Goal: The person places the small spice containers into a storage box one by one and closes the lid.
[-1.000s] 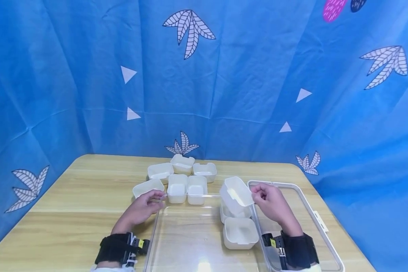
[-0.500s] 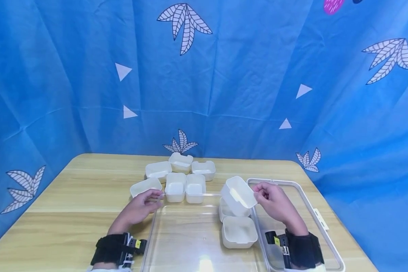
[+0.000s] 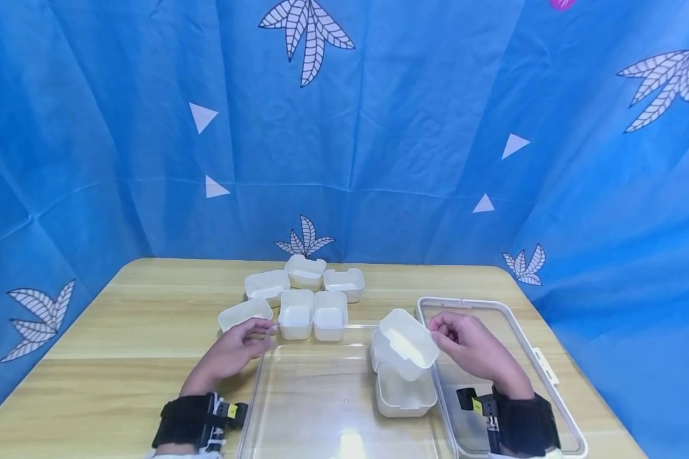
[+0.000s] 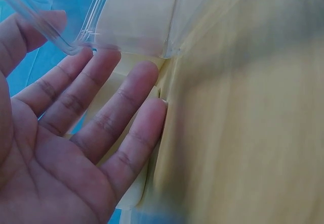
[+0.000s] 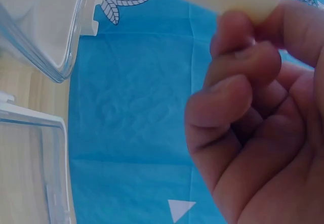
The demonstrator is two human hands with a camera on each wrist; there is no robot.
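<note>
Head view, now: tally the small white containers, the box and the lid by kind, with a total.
Small white containers: 9 (6 behind the box, 2 inside it, 1 pinched by the right hand)
Clear plastic box: 1
Clear lid with white rim: 1
Total: 11
</note>
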